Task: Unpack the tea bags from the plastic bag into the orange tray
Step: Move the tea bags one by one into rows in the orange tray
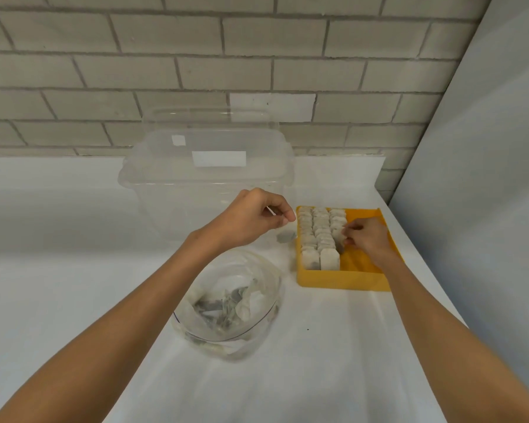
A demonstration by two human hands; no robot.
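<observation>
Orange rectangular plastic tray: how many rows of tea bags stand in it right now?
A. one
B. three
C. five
B: three rows of pale paper tea bags stand side by side in the orange rectangular plastic tray, and the right hand pinches a bag at the third, shorter row.

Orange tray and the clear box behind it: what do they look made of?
The orange rectangular tray looks like matte moulded plastic: even colour, thick smooth walls. The large clear box seems glossy transparent plastic: wall bricks show through it, and its surfaces catch reflections.
</observation>
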